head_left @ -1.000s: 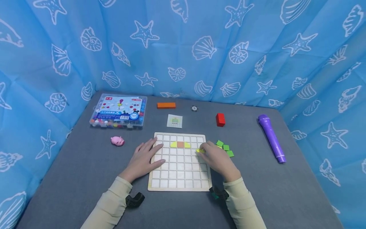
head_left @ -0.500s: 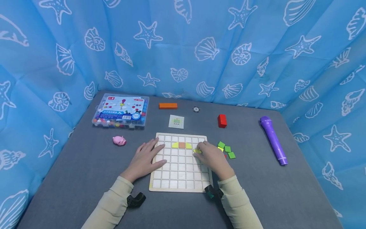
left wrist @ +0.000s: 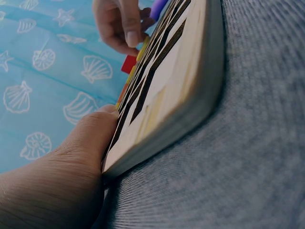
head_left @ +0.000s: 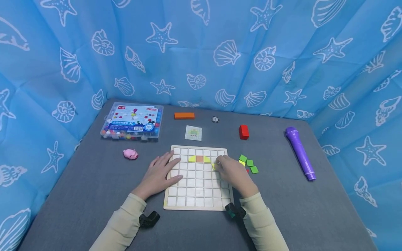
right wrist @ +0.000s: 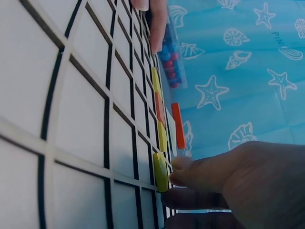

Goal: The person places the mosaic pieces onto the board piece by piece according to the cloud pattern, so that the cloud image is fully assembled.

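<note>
A wooden grid board [head_left: 199, 206] lies on the table, with an orange tile [head_left: 199, 159] between two yellow tiles in an upper row. My left hand [head_left: 157, 173] rests on its left edge, fingers spread; in the left wrist view the thumb [left wrist: 90, 129] lies along the rim. My right hand [head_left: 230, 170] is over the right side, pinching another yellow tile [right wrist: 160, 171] between thumb and fingers. That tile stands slightly tilted at a cell one row below the orange one; the hand hides part of it in the head view.
Several green tiles [head_left: 250, 162] and a yellow one lie right of the board. Behind it are a pattern card [head_left: 193, 133], an orange block [head_left: 184, 115], a round token [head_left: 215, 119] and a red block [head_left: 243, 132]. A pink pig [head_left: 130, 154], bead box [head_left: 132, 122] and purple microphone [head_left: 300, 153] flank it.
The right hand has shifted a little left over the board and brought the yellow tile down to a cell. The left hand stays put; the head view has shifted slightly.
</note>
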A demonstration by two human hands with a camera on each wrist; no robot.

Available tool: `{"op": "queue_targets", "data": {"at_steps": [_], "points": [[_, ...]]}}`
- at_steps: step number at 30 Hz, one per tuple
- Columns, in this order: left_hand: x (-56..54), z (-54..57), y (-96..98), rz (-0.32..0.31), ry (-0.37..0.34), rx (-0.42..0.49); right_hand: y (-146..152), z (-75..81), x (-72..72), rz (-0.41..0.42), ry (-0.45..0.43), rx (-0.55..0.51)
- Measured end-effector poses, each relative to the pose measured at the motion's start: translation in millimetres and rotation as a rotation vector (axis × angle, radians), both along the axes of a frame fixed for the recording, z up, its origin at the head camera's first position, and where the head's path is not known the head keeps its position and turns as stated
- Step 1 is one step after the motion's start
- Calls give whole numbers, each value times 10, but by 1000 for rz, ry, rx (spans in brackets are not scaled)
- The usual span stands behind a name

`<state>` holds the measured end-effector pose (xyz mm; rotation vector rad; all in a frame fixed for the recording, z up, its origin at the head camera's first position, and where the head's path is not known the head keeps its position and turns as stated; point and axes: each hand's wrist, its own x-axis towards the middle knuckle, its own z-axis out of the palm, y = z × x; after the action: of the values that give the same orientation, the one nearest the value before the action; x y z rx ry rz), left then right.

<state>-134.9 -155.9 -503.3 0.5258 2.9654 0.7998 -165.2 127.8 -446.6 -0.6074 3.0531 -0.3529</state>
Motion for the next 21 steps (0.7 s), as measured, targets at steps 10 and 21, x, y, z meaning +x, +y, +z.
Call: {"op": "queue_targets", "data": {"at_steps": [10,21], "points": [[0,-5,-4,1,-9,-1,15,6,15,13,-13,3],[-15,-20,-8,0,-3,-8,9,1,29,11,-34,-18]]}}
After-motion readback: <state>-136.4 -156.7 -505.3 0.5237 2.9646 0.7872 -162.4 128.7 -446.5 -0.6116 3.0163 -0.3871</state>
